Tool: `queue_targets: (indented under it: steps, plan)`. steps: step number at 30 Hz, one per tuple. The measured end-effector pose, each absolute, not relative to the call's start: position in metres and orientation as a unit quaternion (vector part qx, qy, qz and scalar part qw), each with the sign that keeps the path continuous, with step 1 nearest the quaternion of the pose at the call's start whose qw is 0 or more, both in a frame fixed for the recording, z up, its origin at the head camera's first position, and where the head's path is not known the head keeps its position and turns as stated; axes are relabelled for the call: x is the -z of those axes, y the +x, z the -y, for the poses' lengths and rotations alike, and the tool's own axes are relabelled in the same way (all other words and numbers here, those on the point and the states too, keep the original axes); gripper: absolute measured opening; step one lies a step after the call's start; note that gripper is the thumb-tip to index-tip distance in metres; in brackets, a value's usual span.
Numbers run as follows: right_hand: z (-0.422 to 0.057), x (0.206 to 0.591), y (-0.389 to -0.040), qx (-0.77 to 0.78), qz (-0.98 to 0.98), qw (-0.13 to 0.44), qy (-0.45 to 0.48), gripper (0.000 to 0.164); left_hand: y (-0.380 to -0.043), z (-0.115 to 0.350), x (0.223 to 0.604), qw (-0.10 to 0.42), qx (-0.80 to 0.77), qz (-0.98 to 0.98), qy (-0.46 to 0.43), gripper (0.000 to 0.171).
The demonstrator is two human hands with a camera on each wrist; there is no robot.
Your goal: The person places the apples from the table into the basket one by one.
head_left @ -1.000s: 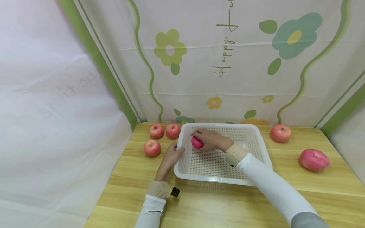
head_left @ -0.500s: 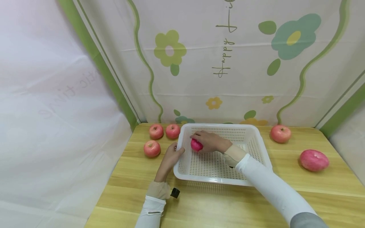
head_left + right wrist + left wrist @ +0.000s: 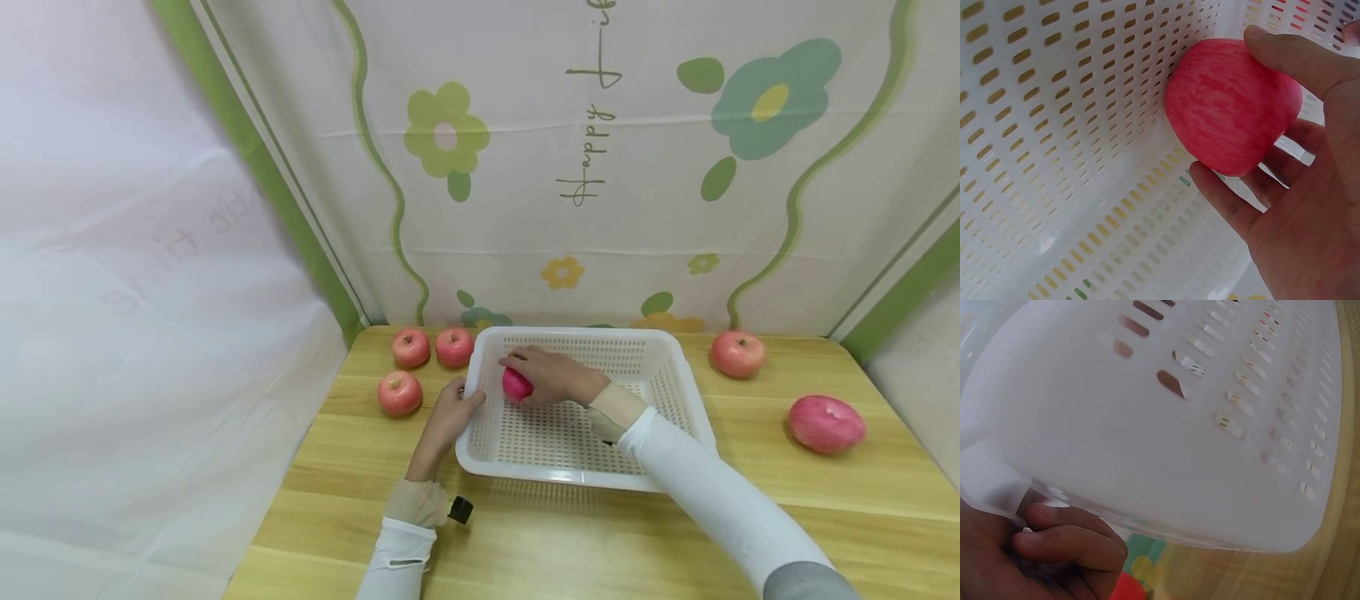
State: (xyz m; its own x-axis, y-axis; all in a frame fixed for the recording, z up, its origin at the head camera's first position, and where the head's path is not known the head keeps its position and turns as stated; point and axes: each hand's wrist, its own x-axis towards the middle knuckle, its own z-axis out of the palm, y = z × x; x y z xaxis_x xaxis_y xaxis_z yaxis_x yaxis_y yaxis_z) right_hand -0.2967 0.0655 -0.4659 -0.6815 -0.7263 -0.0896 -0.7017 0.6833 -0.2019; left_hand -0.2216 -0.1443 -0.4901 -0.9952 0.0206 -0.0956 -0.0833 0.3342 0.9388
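Note:
My right hand (image 3: 553, 377) is down inside a white plastic basket (image 3: 570, 477), toward its left wall. It holds a deep pink-red apple (image 3: 516, 384). In the right wrist view the thumb lies over the top of the apple (image 3: 1229, 103) and the other fingers curl beneath it, near the perforated wall. At the basket's left rim, my left hand (image 3: 447, 414) grips the edge. The left wrist view shows this hand's curled fingers (image 3: 1072, 540) under the rim, against the basket's outer wall (image 3: 1116, 431).
Several apples lie on the wooden table (image 3: 337, 492): a group of three, including a near one (image 3: 400, 393), left of the basket, and one apple (image 3: 738, 354) at the back right. A larger pink fruit (image 3: 827, 424) lies farther right. A patterned curtain (image 3: 510, 183) hangs behind.
The right hand and its apple have shifted very slightly left inside the basket. The left hand keeps its place at the rim, and the loose fruit stays put.

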Motion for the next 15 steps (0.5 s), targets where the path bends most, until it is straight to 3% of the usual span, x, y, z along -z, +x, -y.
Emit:
queue_targets:
  steps: [15]
  plan:
    - [-0.0681,0.4635,-0.2945,0.057,-0.914,0.068,-0.395,0.081,-0.2218,0.1464,0.491,0.051,-0.579,-0.814,-0.011,0.026]
